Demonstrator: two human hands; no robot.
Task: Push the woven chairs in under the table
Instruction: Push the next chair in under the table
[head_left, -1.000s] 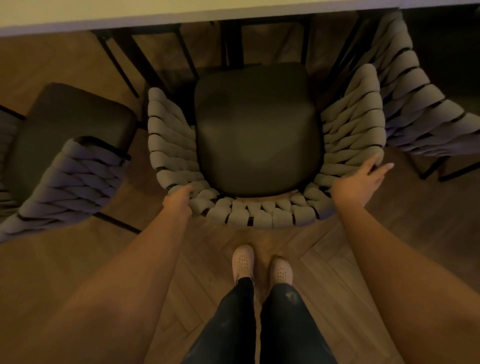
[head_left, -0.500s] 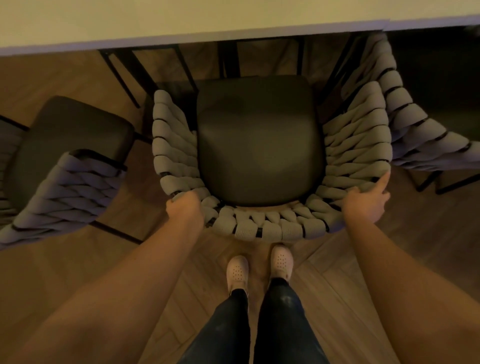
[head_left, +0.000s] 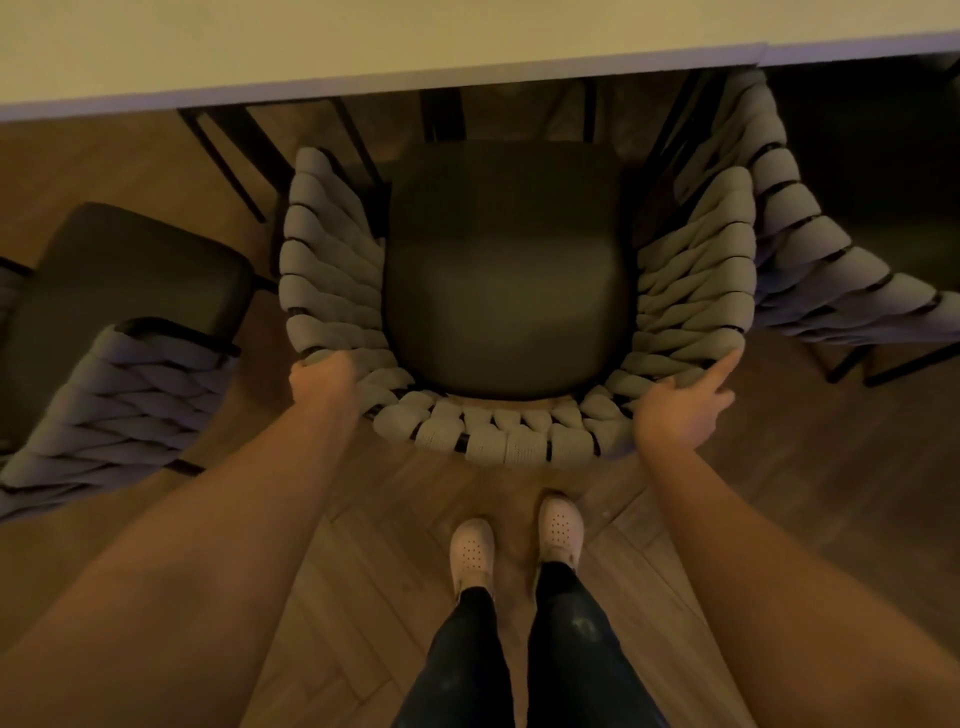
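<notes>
A woven chair (head_left: 498, 436) with a grey rope backrest and a dark seat cushion stands right in front of me, its front edge close to the pale table (head_left: 363, 47). My left hand (head_left: 324, 382) is closed over the left rear corner of the backrest. My right hand (head_left: 685, 402) grips the right rear corner, thumb over the weave and index finger stretched along it. A second woven chair (head_left: 119, 395) stands to the left, turned and out from the table. A third woven chair (head_left: 831, 280) sits at the right, partly under the table.
Black metal table and chair legs (head_left: 234, 150) show under the tabletop ahead. My two feet in pale shoes (head_left: 519, 545) stand on the wooden herringbone floor just behind the middle chair. Open floor lies behind me on both sides.
My right hand went from hovering open beside the backrest to gripping its right corner. My left hand slid further onto the left corner. The table edge now shows more in the view.
</notes>
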